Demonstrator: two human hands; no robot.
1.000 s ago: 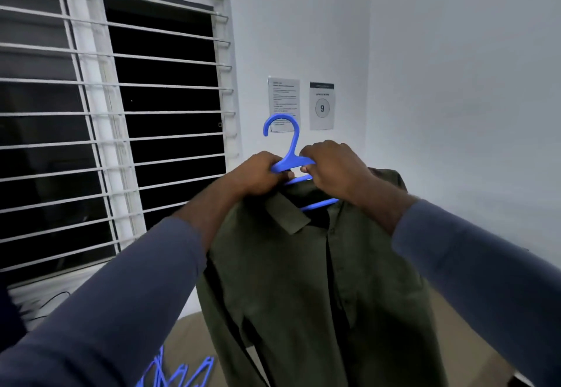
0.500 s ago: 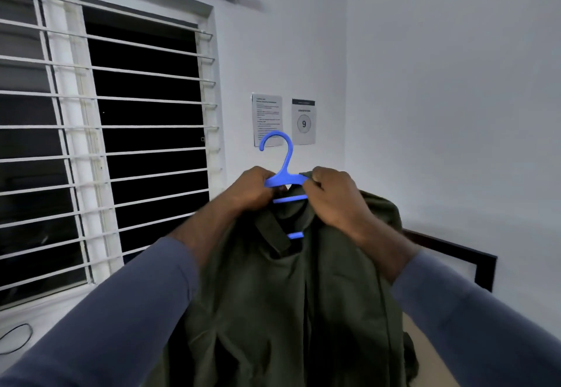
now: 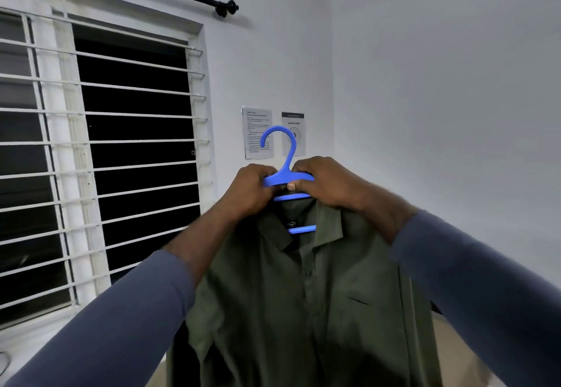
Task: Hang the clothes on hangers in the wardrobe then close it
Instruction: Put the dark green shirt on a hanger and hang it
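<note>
Left hand, right hand clasp blue hanger bearing shirt.

The single head-worn camera looked forward and slightly upward toward a room corner. It sat close behind the raised hands, with the barred window on its left.

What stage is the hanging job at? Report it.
Done: the olive shirt is on the blue hanger, collar round its neck. In hand: the left hand and right hand grip the hanger's top, holding it up by the window. Left: hanging it in the wardrobe, which is out of view, and closing it.
</note>
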